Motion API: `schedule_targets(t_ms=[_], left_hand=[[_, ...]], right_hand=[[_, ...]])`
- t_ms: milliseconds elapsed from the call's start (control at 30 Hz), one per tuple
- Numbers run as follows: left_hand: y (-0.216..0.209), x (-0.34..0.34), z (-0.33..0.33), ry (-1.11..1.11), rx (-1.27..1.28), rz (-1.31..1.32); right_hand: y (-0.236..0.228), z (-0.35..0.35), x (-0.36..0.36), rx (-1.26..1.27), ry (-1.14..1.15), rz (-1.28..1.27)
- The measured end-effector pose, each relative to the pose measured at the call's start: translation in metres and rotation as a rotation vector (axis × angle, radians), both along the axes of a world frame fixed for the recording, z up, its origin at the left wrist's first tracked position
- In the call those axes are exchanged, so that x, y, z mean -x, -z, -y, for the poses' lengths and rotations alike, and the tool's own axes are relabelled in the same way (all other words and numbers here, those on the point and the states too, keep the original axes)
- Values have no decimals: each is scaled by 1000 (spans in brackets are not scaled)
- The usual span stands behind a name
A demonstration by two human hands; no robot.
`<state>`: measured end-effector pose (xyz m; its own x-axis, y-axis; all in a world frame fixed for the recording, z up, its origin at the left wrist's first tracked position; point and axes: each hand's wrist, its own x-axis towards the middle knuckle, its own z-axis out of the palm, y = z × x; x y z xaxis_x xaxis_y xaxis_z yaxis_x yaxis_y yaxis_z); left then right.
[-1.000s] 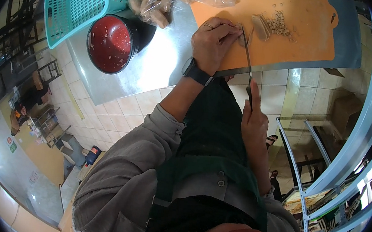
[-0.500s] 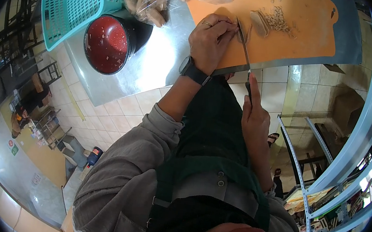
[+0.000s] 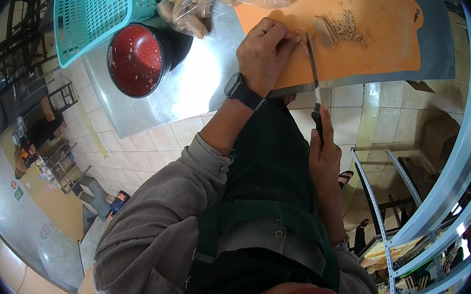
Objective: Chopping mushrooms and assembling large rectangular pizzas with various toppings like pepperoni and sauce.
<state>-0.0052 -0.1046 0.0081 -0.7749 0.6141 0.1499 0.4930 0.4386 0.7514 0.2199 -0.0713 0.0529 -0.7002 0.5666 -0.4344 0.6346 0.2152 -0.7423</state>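
Note:
My right hand (image 3: 325,151) grips the dark handle of a knife (image 3: 314,69), its blade slanting over the orange cutting board (image 3: 374,24). My left hand (image 3: 261,55), with a ring and a dark wristwatch, rests on the board with its fingers pinched together. They close on a pale-brown food piece that they mostly hide; thin bits show by the fingertips, just left of the blade. Right of the blade lie a small stack of pale-brown slices (image 3: 325,32) and a heap of finely diced bits (image 3: 348,27).
Clear plastic bags with pale-brown chunks (image 3: 195,8) lie left of the board. A round container, red inside and black outside (image 3: 135,59), stands beside a turquoise perforated basket (image 3: 94,11) on the metal table (image 3: 198,68). A light-blue metal rack (image 3: 465,142) rises at right.
The knife has drawn slightly back toward me and to the right, away from my left fingertips. My left hand has barely moved.

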Motion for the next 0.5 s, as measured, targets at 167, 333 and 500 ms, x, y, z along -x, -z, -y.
schedule_targets(t_ms=[167, 333, 500], left_hand=[[-10, 7, -11, 84, -3, -145], [-16, 20, -34, 287, -80, -245], [-19, 30, -46, 507, 91, -314]], right_hand=[[-1, -6, -8, 65, 68, -133], [4, -11, -20, 127, 166, -152], [10, -16, -29, 124, 181, -214]])
